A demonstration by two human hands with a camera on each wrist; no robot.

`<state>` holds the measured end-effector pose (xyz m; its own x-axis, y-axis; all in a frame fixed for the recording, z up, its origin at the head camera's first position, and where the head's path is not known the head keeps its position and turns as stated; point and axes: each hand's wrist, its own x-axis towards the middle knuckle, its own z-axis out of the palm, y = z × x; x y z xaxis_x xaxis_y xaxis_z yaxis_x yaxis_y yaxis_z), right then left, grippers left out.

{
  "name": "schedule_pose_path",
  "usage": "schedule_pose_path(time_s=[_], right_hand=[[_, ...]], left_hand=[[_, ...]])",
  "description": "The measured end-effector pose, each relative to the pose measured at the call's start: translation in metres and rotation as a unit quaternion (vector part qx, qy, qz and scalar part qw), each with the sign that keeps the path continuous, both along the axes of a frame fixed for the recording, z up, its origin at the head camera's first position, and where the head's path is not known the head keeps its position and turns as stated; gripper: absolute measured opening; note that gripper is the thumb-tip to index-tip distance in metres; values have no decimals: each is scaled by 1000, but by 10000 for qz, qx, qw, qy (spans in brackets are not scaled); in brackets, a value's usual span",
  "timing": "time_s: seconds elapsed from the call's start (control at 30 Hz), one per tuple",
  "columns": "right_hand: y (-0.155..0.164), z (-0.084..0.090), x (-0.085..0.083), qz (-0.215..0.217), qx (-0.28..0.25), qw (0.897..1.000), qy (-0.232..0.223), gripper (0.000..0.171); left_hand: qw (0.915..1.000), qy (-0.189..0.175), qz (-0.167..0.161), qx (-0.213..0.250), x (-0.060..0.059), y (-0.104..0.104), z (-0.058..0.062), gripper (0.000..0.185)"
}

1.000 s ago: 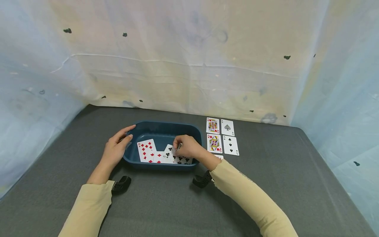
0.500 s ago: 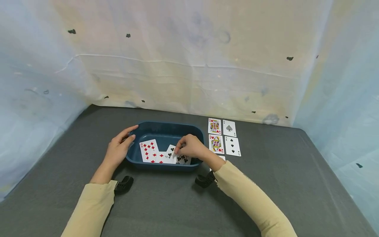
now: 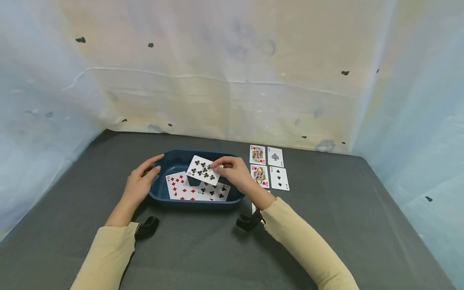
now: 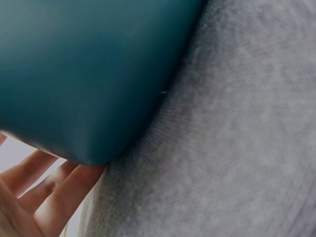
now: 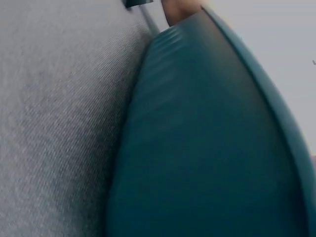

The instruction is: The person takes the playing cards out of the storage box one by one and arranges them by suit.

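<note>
My right hand (image 3: 235, 173) pinches a playing card with many black clubs (image 3: 197, 168) by its right end. The card is tilted over the dark blue tub (image 3: 195, 204), face up. Below it, several face-up cards lie overlapping along the tub's near side, with a ten of diamonds (image 3: 176, 186) at the left and club cards (image 3: 221, 192) at the right. At the tub's left end, my left hand (image 3: 139, 181) touches the wall; in the left wrist view its fingers (image 4: 69, 197) lie nearly straight against the outside. The right wrist view shows mainly the tub's outer wall (image 5: 207, 138).
Right of the tub, face-up cards lie in two columns: a king of hearts (image 3: 257, 154), a queen of hearts (image 3: 259, 176), an ace of spades (image 3: 275, 156) and a three of spades (image 3: 279, 178). My right forearm partly hides another card. A pale curtain (image 3: 232, 72) hangs behind the grey table (image 3: 203, 249).
My right hand has lifted the club card up from the right part of the tub's pile and brought it into view. My left hand stays at the tub's left end.
</note>
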<state>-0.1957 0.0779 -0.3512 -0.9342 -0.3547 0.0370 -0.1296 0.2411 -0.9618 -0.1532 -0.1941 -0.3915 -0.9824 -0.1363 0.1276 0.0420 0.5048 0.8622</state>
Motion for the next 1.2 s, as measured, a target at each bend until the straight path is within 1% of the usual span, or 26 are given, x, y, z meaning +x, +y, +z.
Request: schedule_pose_path(time_s=[0.1,0.2,0.27,0.37,0.47,0.53,0.67,0.83,1.03,1.2], right_hand=[[1,0,0,-66,-472,9986,-236,18],[5,2,2,-177,-759,9965,-317,23],[10,3,1,-299,-871,9954,-269,25],[19,5,0,-486,-1003,9938,-19,28],[29,5,0,-668,-961,9927,285,32],[37,4,0,-760,-975,9917,362,37],[54,-2,-2,-948,-1008,9897,365,44],[80,-10,-7,-1390,-750,9866,407,47],[117,-18,-18,-2110,-407,9755,472,46],[142,-26,-26,-2503,-62,9668,518,47]], left_hand=[[10000,-59,-26,12,0,-1,0,45],[9999,-98,-56,31,0,-1,-1,45],[9999,-81,-62,77,0,-2,-1,45],[9999,-33,-46,84,0,-4,-1,45],[10000,0,-27,11,0,-6,0,45],[10000,8,4,-69,0,-8,0,45],[10000,39,16,-87,1,-9,1,44],[10000,-4,28,-2,2,-10,1,45],[10000,24,78,-15,1,-10,0,45],[10000,-15,71,-48,1,-10,1,45]])
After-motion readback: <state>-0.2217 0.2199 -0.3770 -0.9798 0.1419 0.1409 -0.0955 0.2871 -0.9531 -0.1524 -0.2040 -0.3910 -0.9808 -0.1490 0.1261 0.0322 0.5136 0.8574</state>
